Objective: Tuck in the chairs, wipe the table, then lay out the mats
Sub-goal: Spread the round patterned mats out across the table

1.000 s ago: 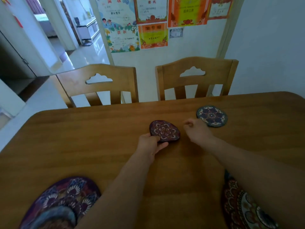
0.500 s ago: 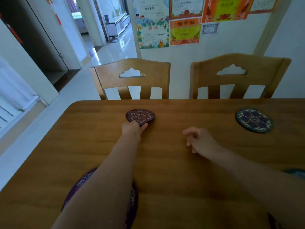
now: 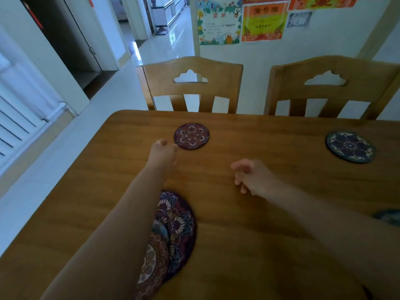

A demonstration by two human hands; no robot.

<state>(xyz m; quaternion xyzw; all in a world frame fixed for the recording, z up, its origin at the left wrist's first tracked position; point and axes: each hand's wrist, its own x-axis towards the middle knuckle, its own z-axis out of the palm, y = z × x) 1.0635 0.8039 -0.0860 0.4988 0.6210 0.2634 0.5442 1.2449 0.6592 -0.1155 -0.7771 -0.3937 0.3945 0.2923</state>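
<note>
Left hand (image 3: pixel 162 153) has let go of the red mat (image 3: pixel 191 136). The mat is round with no long axis and lies flat just beyond the fingertips. Right hand (image 3: pixel 252 177) loosely curled, empty.

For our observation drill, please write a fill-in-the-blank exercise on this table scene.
1. The small red mat lies nearest the ____ hand.
2. The right hand holds ____.
3. The small blue mat lies on the ____.
Missing words: left; nothing; table.
</note>
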